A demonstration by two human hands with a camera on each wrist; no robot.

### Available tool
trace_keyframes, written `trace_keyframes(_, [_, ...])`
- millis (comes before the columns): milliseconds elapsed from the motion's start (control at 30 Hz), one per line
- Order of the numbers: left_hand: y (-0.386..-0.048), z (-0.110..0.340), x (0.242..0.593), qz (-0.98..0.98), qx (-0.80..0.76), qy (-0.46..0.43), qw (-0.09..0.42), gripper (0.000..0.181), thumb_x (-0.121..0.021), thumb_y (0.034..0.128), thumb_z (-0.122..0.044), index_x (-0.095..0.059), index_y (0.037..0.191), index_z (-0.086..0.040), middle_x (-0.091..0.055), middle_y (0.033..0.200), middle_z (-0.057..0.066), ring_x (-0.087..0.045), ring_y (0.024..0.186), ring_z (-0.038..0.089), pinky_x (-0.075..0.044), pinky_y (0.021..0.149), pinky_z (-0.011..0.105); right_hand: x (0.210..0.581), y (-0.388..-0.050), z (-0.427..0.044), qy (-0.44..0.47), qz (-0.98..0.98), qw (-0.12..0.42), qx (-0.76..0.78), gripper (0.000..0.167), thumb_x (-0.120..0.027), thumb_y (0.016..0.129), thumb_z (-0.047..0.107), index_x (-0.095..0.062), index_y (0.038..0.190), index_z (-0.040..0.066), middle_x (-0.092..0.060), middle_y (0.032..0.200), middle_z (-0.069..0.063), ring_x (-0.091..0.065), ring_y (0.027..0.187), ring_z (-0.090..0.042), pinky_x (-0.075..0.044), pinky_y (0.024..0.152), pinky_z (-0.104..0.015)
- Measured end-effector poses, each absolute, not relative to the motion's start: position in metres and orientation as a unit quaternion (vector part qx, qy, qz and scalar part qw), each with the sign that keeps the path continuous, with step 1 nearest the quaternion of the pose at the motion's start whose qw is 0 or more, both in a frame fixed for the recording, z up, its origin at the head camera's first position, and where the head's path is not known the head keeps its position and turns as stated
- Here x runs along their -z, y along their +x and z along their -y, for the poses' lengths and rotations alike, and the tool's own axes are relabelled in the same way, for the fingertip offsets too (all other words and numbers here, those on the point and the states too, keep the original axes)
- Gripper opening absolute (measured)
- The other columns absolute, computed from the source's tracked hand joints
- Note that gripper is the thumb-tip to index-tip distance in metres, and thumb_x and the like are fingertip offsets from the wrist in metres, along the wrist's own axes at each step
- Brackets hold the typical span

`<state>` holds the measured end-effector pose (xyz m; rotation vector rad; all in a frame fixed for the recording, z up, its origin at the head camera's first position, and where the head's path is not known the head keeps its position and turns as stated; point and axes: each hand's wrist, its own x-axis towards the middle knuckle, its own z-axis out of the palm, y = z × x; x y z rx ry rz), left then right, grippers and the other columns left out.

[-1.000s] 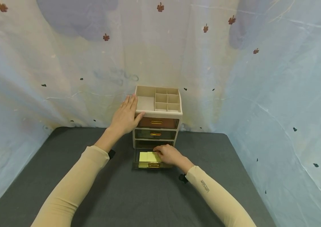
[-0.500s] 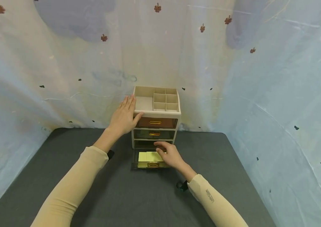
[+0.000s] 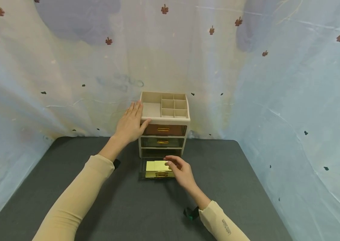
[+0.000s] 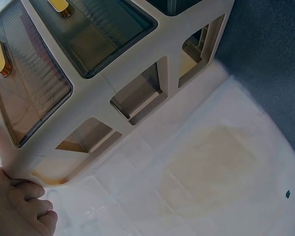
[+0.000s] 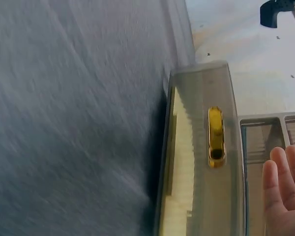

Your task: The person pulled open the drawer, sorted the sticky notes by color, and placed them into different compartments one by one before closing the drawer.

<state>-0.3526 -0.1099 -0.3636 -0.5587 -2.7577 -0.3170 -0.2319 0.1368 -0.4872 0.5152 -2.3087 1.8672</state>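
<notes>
A cream desktop drawer organizer [image 3: 165,119] stands upright near the back of the dark table. Its bottom drawer [image 5: 202,78], smoky and see-through with a gold handle [image 3: 161,174], is pulled out. Yellow paper pads [image 3: 154,165] lie inside that drawer. My left hand [image 3: 129,125] rests along the organizer's upper left edge, thumb at the front rim. In the left wrist view its fingers [image 4: 37,206] lie against the top corner. Over the right part of the drawer hovers my right hand [image 3: 183,172], its fingers loosely bent around nothing; it partly hides the pads.
Two upper drawers, a brown one [image 3: 165,130] and a green one [image 3: 154,142], are shut. The organizer's top has compartments [image 3: 174,104]. A patterned cloth backdrop [image 3: 218,67] hangs behind and beside the dark table [image 3: 121,207].
My right hand has lifted its fingers off the yellow pads and drawn back towards me. The left hand stays on the organizer, and the bottom drawer remains pulled out.
</notes>
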Motion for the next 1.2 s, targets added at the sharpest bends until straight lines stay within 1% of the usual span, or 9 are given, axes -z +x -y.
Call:
trace_keyframes(133, [-0.353, 0.110, 0.364, 0.962, 0.112, -0.197, 0.154, 0.085, -0.031, 0.1099, -0.059, -0.009, 0.166, 0.001, -0.003, 0.174, 0.018, -0.002, 0.160, 0.037, -0.011, 0.129, 0.053, 0.494, -0.222, -0.137, 0.171, 0.755, 0.057, -0.631, 0.027, -0.060, 0.107, 0.013, -0.067, 0.130, -0.001, -0.070, 0.127, -0.017, -0.069, 0.112, -0.039, -0.057, 0.095, -0.052])
trace_keyframes(233, [-0.354, 0.111, 0.364, 0.961, 0.111, -0.199, 0.155, 0.085, -0.030, 0.1099, -0.059, -0.009, 0.166, 0.001, -0.002, 0.174, 0.018, -0.002, 0.160, 0.037, -0.011, 0.129, 0.053, 0.499, -0.215, -0.136, 0.166, 0.752, 0.044, -0.636, 0.026, -0.061, 0.107, 0.014, -0.069, 0.128, 0.000, -0.071, 0.127, -0.017, -0.068, 0.113, -0.043, -0.058, 0.094, -0.051])
trace_keyframes(333, [-0.355, 0.111, 0.365, 0.962, 0.108, -0.198, 0.156, 0.084, -0.032, 0.1101, -0.058, -0.010, 0.166, 0.001, -0.002, 0.174, 0.018, -0.002, 0.160, 0.037, -0.012, 0.129, 0.053, 0.505, -0.208, -0.134, 0.154, 0.753, 0.024, -0.640, 0.027, -0.062, 0.107, 0.016, -0.070, 0.127, 0.001, -0.071, 0.126, -0.016, -0.069, 0.111, -0.039, -0.059, 0.093, -0.049])
trace_keyframes(500, [-0.355, 0.111, 0.365, 0.963, 0.102, -0.197, 0.156, 0.084, -0.032, 0.1101, -0.058, -0.010, 0.166, 0.001, -0.005, 0.174, 0.019, -0.003, 0.160, 0.037, -0.014, 0.129, 0.053, 0.519, -0.198, -0.130, 0.142, 0.754, 0.000, -0.642, 0.028, -0.062, 0.107, 0.016, -0.068, 0.128, -0.002, -0.071, 0.126, -0.018, -0.072, 0.108, -0.031, -0.058, 0.092, -0.051])
trace_keyframes(600, [-0.355, 0.111, 0.364, 0.962, 0.101, -0.198, 0.156, 0.084, -0.031, 0.1101, -0.058, -0.010, 0.166, 0.001, -0.004, 0.174, 0.019, -0.004, 0.160, 0.038, -0.013, 0.129, 0.053, 0.526, -0.192, -0.127, 0.128, 0.751, -0.015, -0.647, 0.028, -0.062, 0.107, 0.016, -0.069, 0.128, -0.001, -0.072, 0.125, -0.018, -0.072, 0.107, -0.031, -0.059, 0.091, -0.051])
trace_keyframes(700, [-0.354, 0.111, 0.364, 0.963, 0.102, -0.197, 0.155, 0.084, -0.032, 0.1102, -0.058, -0.010, 0.166, 0.001, -0.004, 0.174, 0.019, -0.003, 0.160, 0.038, -0.011, 0.129, 0.052, 0.532, -0.188, -0.125, 0.113, 0.744, -0.030, -0.658, 0.029, -0.062, 0.107, 0.016, -0.069, 0.128, -0.003, -0.072, 0.124, -0.019, -0.072, 0.106, -0.034, -0.060, 0.090, -0.050])
trace_keyframes(833, [-0.354, 0.111, 0.364, 0.963, 0.103, -0.196, 0.153, 0.084, -0.033, 0.1101, -0.058, -0.010, 0.166, 0.000, -0.002, 0.174, 0.017, -0.002, 0.160, 0.036, -0.011, 0.129, 0.050, 0.538, -0.188, -0.124, 0.090, 0.730, -0.056, -0.675, 0.032, -0.063, 0.106, 0.016, -0.066, 0.129, -0.006, -0.072, 0.124, -0.022, -0.072, 0.105, -0.037, -0.061, 0.087, -0.045])
trace_keyframes(1033, [-0.353, 0.111, 0.363, 0.964, 0.102, -0.195, 0.150, 0.084, -0.032, 0.1100, -0.058, -0.010, 0.166, 0.000, -0.002, 0.174, 0.017, -0.002, 0.161, 0.035, -0.011, 0.130, 0.050, 0.542, -0.192, -0.124, 0.045, 0.705, -0.094, -0.701, 0.037, -0.062, 0.107, 0.018, -0.063, 0.133, -0.008, -0.072, 0.124, -0.023, -0.073, 0.103, -0.033, -0.062, 0.086, -0.040])
trace_keyframes(1200, [-0.354, 0.111, 0.363, 0.964, 0.099, -0.194, 0.151, 0.084, -0.031, 0.1098, -0.059, -0.009, 0.166, 0.000, -0.003, 0.174, 0.017, -0.001, 0.161, 0.035, -0.011, 0.130, 0.049, 0.543, -0.197, -0.124, 0.017, 0.684, -0.113, -0.720, 0.048, -0.062, 0.107, 0.027, -0.059, 0.138, -0.010, -0.072, 0.123, -0.023, -0.074, 0.102, -0.030, -0.063, 0.086, -0.039])
